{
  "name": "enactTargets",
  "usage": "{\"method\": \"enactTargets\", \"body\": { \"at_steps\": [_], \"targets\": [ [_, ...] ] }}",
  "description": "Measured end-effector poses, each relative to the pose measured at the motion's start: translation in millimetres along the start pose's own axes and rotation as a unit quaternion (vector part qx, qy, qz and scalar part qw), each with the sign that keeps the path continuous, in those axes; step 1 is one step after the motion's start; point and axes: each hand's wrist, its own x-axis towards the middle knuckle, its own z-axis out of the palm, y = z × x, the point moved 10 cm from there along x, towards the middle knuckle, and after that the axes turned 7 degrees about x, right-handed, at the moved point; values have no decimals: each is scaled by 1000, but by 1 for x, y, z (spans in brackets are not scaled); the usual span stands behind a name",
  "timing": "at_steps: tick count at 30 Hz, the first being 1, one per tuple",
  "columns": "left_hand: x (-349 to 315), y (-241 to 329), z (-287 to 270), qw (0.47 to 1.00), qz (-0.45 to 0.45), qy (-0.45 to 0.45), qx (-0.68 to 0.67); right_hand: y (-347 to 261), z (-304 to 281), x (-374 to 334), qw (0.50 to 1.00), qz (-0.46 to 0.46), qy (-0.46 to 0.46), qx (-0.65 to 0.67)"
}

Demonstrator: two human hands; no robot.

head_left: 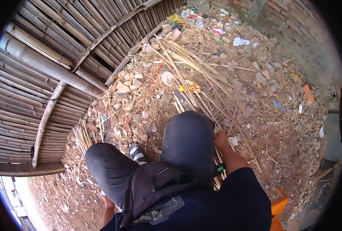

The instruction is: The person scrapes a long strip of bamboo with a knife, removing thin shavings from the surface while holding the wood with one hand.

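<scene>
A bamboo wall (20, 104) rises at left beside a bent-kneed person (201, 206), pale strips (201, 66) lying far ahead of the knees (188, 129). The right hand (221, 141) is beside the right knee, the left hand (109, 205) by the left thigh (111, 165); both grips are hidden and cannot be told. Such strips likely handle best steadied mid-length, ends clear.

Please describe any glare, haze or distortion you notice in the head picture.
In the head view, the lower-left opening is washed out nearly white; the brick wall turns hazy toward the right rim; the bamboo wall bends with the fisheye lens; the long sticks look fairly clear.
</scene>
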Motion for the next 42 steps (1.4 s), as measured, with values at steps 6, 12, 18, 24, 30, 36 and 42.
{"method": "enactTargets", "body": {
  "at_steps": [6, 12, 18, 24, 30, 36, 42],
  "targets": [
    [-25, 28, 25, 985, -98, -114, -88, 7, -1, -14, 994, -53, 46, -82],
    [-34, 38, 25, 978, -121, -133, -103, 7, -5, -15, 996, -38, 1, -83],
    [-41, 42, 24, 975, -128, -142, -112, 9, 17, -29, 994, 55, -88, -30],
    [-51, 35, 25, 970, -143, -146, -129, -3, 9, -33, 989, 50, -107, -89],
    [-58, 29, 29, 966, -153, -151, -141, 9, 7, -27, 990, 75, -83, -82],
    [-60, 27, 36, 962, -164, -162, -145, 11, 0, -21, 983, 105, -147, -42],
    [-63, 22, 37, 959, -171, -168, -152, 20, 5, -16, 987, 94, -127, 0]
  ]
}}
